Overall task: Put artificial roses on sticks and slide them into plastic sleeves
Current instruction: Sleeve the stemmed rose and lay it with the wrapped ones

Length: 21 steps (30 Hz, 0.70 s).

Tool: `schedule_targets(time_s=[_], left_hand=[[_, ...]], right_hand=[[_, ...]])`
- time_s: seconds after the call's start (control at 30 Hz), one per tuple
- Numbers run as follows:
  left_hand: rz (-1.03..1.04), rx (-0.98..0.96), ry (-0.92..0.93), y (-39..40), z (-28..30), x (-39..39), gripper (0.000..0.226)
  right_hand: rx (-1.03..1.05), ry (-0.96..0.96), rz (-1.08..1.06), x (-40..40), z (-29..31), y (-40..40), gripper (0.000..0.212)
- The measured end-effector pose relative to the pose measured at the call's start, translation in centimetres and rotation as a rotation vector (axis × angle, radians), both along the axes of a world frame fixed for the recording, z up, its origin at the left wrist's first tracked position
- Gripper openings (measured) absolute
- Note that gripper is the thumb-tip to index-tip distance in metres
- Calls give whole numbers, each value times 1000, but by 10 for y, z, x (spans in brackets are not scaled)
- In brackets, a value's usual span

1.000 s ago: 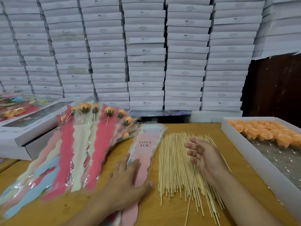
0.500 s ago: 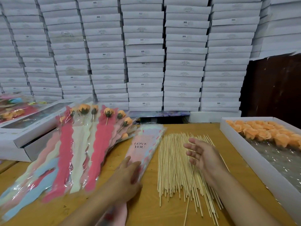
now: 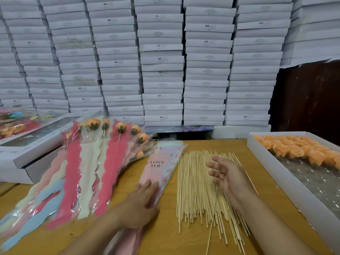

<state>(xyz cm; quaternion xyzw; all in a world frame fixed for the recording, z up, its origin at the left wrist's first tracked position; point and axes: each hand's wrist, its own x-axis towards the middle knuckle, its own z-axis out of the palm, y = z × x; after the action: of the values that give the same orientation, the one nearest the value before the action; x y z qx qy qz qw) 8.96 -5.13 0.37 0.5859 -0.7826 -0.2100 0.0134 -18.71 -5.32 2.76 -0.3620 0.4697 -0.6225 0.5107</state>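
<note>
Observed on the wooden table (image 3: pixel 165 236): stack of empty plastic sleeves (image 3: pixel 161 166) at centre, printed "LOVE YOU", lying flat with wide mouth toward the far edge and narrow tail toward the near edge. Left hand (image 3: pixel 139 205) laid palm-down on the lower part of that stack, fingers straight and slightly spread, pressing and gripping nothing. Right hand (image 3: pixel 226 175) held above the bundle of sticks (image 3: pixel 195 190), palm turned inward, fingers loosely extended and empty; whether resting on the sticks or just clear of them cannot be told. Sticks spread in a loose sheaf just right of the sleeves, a few lying crossed at the near end. Loose orange roses (image 3: pixel 298 150) packed at the far end of an open white box (image 3: pixel 276 172) on the right, well apart from both hands. Finished sleeved roses (image 3: pixel 88 162) fanned out at left, leaning on a windowed box (image 3: pixel 27 144). Judged handling: sleeves light, thin, slick and likely clinging together, so best separated by sliding the top one off under flat fingers, then opened at the wide mouth. Sticks light, stiff but thin, liable to snap or roll; best pinched singly near mid-length and lifted clear of crossed neighbours. Roses soft and easily crushed; best taken at the green base, not the petals. No rose yet on a stick in hand.
</note>
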Motion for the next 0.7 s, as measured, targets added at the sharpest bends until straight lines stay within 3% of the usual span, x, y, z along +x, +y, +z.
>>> schedule_targets(time_s=[0.13, 0.27, 0.43, 0.57, 0.7], left_hand=[[-5, -31, 26, -5, -2, 3, 81], [-12, -163, 16, -4, -18, 2, 67], [-28, -233, -31, -5, -31, 3, 63], [-23, -237, -44, -6, -33, 4, 66], [-20, -238, -37, -7, -35, 5, 68]], right_hand=[[8, 25, -6, 0, 1, 1, 21], [22, 151, -18, 2, 4, 5, 20], [66, 518, 79, -9, 31, 12, 19], [-35, 915, 183, -45, 80, 33, 14], [-52, 1075, 99, -100, 123, 46, 11]])
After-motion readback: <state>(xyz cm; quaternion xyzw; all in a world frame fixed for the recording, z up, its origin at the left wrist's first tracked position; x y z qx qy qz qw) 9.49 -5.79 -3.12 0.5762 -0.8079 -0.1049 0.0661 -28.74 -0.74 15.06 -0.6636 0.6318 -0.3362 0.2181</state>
